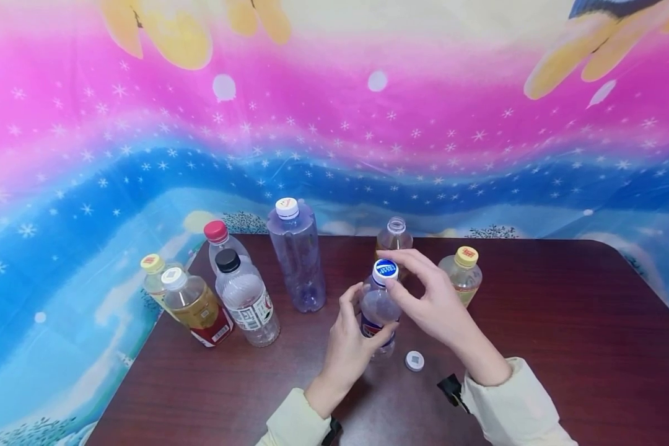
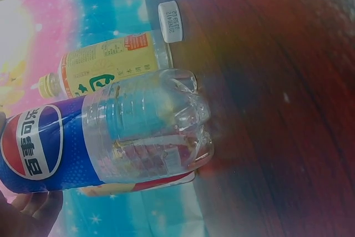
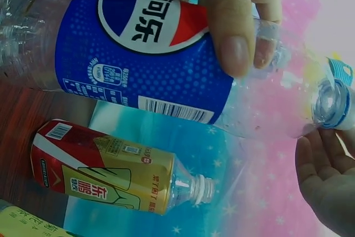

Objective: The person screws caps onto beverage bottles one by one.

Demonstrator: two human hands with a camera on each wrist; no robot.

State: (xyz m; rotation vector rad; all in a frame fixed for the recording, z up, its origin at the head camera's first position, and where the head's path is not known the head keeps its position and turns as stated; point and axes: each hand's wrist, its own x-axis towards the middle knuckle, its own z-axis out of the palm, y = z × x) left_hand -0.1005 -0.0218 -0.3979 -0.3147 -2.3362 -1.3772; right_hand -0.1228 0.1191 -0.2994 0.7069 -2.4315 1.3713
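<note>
A clear cola bottle with a blue Pepsi label stands upright in front of me. My left hand holds it round the body, and in the right wrist view its fingers lie across the label's edge. My right hand is at the top, with thumb and forefinger pinching the blue-and-white cap. The cap sits at the bottle's mouth. The bottle's base is close to the tabletop; whether it touches, I cannot tell. A loose white cap lies on the table nearby.
Behind the hands stands an uncapped gold-and-red-labelled bottle; to the right is a yellow-capped bottle. On the left are a tall purplish bottle, a black-capped bottle and several others. A patterned cloth hangs behind the dark table.
</note>
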